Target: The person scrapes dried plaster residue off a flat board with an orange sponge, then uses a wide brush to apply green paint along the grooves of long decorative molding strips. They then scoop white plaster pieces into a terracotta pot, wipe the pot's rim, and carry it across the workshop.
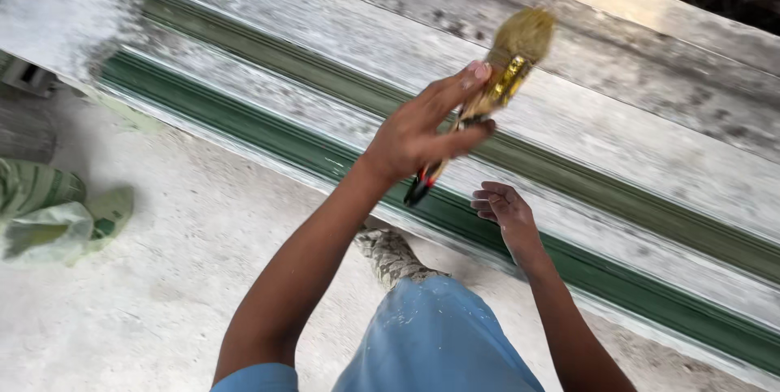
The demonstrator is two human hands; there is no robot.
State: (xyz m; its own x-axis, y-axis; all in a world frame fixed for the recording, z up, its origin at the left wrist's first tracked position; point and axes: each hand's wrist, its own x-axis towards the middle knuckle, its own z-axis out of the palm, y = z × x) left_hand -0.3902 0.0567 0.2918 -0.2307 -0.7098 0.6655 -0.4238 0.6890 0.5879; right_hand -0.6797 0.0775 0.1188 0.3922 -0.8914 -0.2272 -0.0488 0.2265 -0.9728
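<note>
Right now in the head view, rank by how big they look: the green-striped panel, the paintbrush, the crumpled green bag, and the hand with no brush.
1. Green-striped panel, spans the frame.
2. Crumpled green bag.
3. Paintbrush, in the left hand.
4. Right hand.
Bag and brush look close in size, and the brush sits nearer the camera, so that order is unsure.

worn paintbrush, tilted, bristles up

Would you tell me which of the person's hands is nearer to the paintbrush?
The left hand: it grips the paintbrush by the handle, above the green-striped moulding. The right hand is empty, lower down, by the moulding's near edge, apart from the brush.
</note>
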